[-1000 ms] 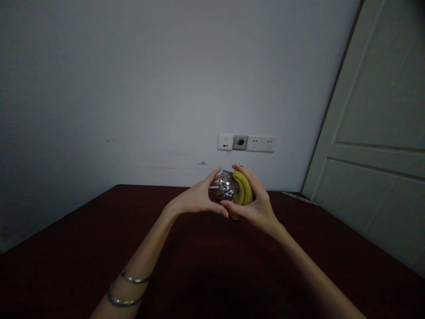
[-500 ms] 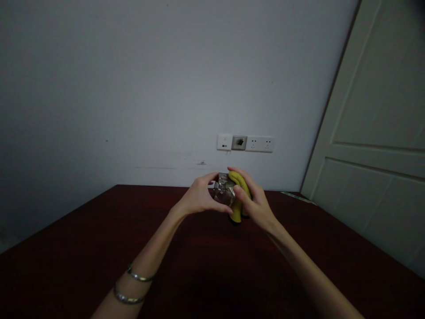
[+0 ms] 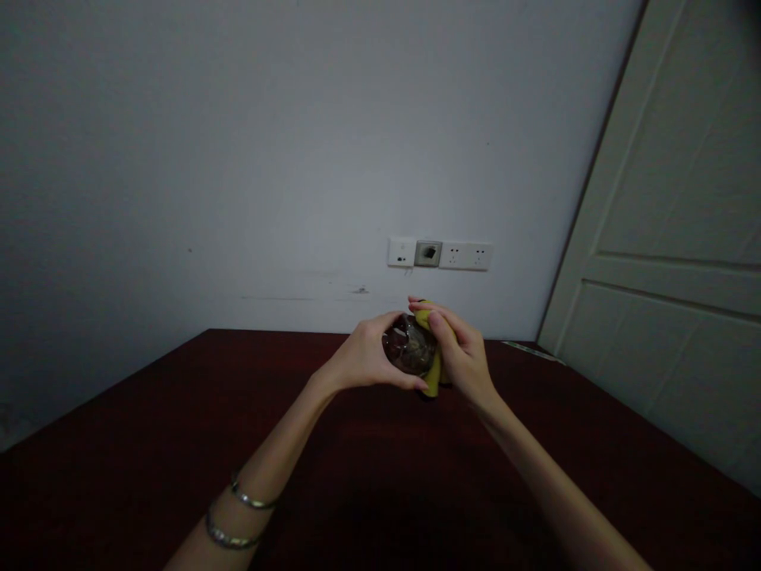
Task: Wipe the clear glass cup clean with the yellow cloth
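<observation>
The hands (image 3: 362, 361) are over the table (image 3: 369, 452) (wall (image 3: 238, 174) behind, door (image 3: 666, 198) right).

Crinkled, glossy clear plastic on the wrapper (image 3: 409, 345); smooth, waxy skin on the banana (image 3: 434, 374); shiny metal on the bangles (image 3: 250, 501); dark, faintly glossy wood on the table (image 3: 357, 444); smooth matt paint on the wall (image 3: 178, 159) and door (image 3: 671, 159).

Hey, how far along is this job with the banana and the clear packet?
Done: the packet already sits against the banana. In hand: the left hand cups the packet, the right hand grips the banana. Left: the banana's lower end still shows below the packet.
</observation>
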`<state>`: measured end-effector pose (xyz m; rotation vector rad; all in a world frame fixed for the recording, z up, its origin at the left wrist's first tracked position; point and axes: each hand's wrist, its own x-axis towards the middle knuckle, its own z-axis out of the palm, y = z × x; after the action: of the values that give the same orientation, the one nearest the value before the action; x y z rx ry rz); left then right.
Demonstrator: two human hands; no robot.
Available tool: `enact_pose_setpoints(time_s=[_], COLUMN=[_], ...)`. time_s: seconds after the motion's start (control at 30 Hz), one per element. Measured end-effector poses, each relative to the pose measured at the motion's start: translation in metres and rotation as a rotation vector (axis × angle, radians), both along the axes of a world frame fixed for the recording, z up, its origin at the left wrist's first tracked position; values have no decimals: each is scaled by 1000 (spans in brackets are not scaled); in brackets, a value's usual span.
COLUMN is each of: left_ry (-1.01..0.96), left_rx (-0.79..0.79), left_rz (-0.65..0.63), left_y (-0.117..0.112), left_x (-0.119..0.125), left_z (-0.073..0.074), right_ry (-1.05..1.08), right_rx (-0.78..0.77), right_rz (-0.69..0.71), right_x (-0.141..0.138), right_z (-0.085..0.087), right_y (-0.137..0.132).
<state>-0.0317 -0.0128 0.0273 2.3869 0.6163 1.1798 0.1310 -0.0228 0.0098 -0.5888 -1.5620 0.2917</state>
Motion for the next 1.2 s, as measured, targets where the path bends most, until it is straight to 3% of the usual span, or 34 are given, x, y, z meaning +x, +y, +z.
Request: enact_pose_setpoints(time_s=[0.1, 0.33, 0.57, 0.7, 0.8, 1.03, 1.2], left_ry=[21, 17, 34, 32, 5, -43, -148], left_rx=[-24, 19, -26, -28, -58, -135, -247], left_rz=[48, 133, 242, 273, 245, 123, 6], left_y=[0, 2, 4, 6, 7, 5, 5], left_x=[0, 1, 4, 5, 5, 3, 2], left_z=[0, -2, -6, -9, -10, -10, -7], right_ry=[-87, -522, -297, -415, -474, -148, -218], right_rx=[90, 388, 231, 311, 355, 110, 227], right_rz=[-59, -129, -178, -177, -162, -76, 2], right_x=[2, 6, -1, -2, -2, 4, 9], right_z=[-1, 2, 4, 3, 2, 5, 9], right_y=[-3, -15, -11, -13, -14, -6, -14])
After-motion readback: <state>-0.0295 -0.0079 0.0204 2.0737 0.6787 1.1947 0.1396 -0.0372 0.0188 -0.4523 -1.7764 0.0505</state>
